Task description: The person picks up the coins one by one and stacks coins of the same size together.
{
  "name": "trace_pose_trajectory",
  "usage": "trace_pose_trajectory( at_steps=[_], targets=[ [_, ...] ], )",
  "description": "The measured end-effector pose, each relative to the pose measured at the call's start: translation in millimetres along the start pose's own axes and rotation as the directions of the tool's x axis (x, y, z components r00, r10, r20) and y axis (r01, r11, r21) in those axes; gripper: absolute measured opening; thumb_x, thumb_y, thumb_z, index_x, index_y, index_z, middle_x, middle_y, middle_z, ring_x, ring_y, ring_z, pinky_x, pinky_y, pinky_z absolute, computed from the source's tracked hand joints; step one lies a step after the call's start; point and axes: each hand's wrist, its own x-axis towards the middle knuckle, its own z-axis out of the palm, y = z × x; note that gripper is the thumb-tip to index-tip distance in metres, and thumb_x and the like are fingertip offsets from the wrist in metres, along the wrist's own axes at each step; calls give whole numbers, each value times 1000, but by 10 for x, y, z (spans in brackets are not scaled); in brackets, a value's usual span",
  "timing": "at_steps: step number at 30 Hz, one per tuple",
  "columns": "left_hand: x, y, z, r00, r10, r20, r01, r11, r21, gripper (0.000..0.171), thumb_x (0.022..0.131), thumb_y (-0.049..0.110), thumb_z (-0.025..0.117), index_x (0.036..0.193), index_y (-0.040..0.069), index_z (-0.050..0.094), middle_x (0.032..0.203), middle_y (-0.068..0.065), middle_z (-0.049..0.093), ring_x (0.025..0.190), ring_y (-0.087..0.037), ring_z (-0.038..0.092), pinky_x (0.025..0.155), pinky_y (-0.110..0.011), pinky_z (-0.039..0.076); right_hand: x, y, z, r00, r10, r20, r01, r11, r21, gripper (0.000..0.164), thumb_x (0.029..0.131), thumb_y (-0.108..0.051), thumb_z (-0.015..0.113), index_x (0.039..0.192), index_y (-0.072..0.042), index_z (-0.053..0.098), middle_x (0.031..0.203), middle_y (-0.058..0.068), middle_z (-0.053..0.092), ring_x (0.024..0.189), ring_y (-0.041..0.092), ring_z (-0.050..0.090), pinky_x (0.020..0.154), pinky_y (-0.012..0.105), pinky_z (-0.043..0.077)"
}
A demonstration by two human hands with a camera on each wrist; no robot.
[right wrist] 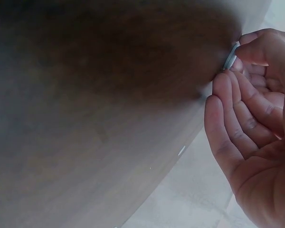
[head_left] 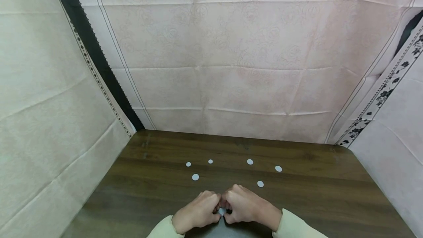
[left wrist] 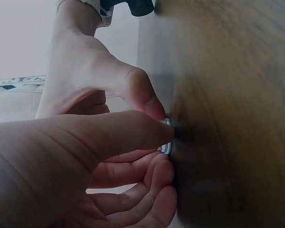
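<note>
A small white disc lies low on the table near its front edge, between the two hands in the head view. From the left, my left hand holds its rim, thumb on the near side and fingers curled on the far side. Across from it, my right hand pinches the disc in the same way, and the knuckles of the two hands meet. Seen from the side in the left wrist view, the disc looks layered, perhaps a stack; its exact make-up is hidden. The right wrist view shows its thin edge by the fingertips.
Several more white discs lie scattered farther back, among them a left one, a right one and a far right one. The brown wooden table is enclosed by pale cloth behind and at both sides.
</note>
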Motion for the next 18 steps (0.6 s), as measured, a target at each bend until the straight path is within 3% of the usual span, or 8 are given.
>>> trace_pose_trajectory(
  at_steps=[3, 11, 18],
  targets=[
    [-3, -1, 10, 1000, 16, -19, -15, 1000, 10, 29, 82, 19, 81, 78, 26, 53, 73, 18, 45, 65, 5, 41, 55, -15, 37, -2, -5, -2, 1000, 0, 3, 0, 1000, -1, 16, 77, -10, 83, 75, -18, 69, 66, -13, 62, 61, -15, 45, 54, 5, 40],
    [17, 4, 27, 998, -62, 25, 62, 998, 10, 31, 82, 22, 81, 77, 28, 51, 72, 19, 45, 64, 5, 42, 55, -16, 38, -1, -24, -7, 1000, -2, -3, 2, 1000, -13, 19, 77, -13, 85, 73, -18, 68, 63, -12, 61, 59, -15, 41, 53, 5, 37],
    [15, 12, 24, 998, -62, 21, 62, 998, 11, 31, 82, 21, 81, 77, 28, 52, 72, 19, 45, 64, 5, 42, 55, -15, 38, 12, -42, -4, 999, 32, -10, -32, 999, -16, 20, 76, -16, 85, 67, -19, 67, 57, -21, 47, 53, -16, 32, 47, 7, 31]
  ],
)
